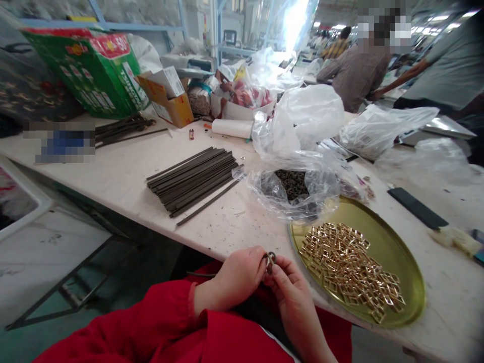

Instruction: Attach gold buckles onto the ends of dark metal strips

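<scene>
The left grip [242, 275] and right grip [290, 285] meet at the fingertips, both pinched on a narrow strip [272, 257]. Dark grey-brown and slim, it curls into a small loop between them; what looks like its tail shows past the left wrist. Finer detail is too small to tell. Just right, gold frames [348, 267] heap on a round tray [414, 292]. Farther off, matching strips [192, 179] lie stacked on the bench [227, 229].

Buckles [351, 267] glossy metal; tray [395, 247] smooth, shiny; strips [194, 179] matt; bag [323, 174] crinkled, glossy plastic.
</scene>
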`<move>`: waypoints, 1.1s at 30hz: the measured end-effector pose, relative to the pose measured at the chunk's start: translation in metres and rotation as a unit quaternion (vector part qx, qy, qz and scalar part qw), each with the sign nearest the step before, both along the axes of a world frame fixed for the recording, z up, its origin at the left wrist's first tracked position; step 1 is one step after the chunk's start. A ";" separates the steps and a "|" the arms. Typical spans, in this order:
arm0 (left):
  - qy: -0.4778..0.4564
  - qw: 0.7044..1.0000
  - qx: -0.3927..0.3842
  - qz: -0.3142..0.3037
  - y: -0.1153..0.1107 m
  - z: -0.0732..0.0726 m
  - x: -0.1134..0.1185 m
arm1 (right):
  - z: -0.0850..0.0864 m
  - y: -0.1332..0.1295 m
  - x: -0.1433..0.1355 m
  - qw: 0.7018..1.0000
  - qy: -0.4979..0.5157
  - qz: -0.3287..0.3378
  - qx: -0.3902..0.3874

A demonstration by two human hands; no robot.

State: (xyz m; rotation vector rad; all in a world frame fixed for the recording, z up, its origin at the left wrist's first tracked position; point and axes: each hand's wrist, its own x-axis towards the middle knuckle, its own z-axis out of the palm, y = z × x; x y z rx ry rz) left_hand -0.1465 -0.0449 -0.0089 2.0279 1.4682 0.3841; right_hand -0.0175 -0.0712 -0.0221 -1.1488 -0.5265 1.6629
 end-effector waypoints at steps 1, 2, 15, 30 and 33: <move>0.002 1.000 0.003 0.000 0.000 -0.001 0.001 | 0.001 0.000 -0.001 1.000 0.009 -0.003 -0.006; 0.006 1.000 0.006 0.001 0.000 -0.001 0.001 | 0.003 0.000 -0.001 1.000 0.019 -0.006 -0.012; 0.042 0.998 0.040 -0.001 -0.003 -0.012 0.000 | 0.004 -0.002 -0.011 0.995 0.086 -0.020 -0.045; 0.018 0.997 0.002 -0.069 0.000 -0.013 -0.002 | 0.000 0.000 -0.004 0.989 0.126 -0.037 -0.063; 0.007 0.998 -0.001 -0.067 0.000 -0.012 -0.003 | -0.001 0.000 -0.003 0.991 0.111 -0.036 -0.065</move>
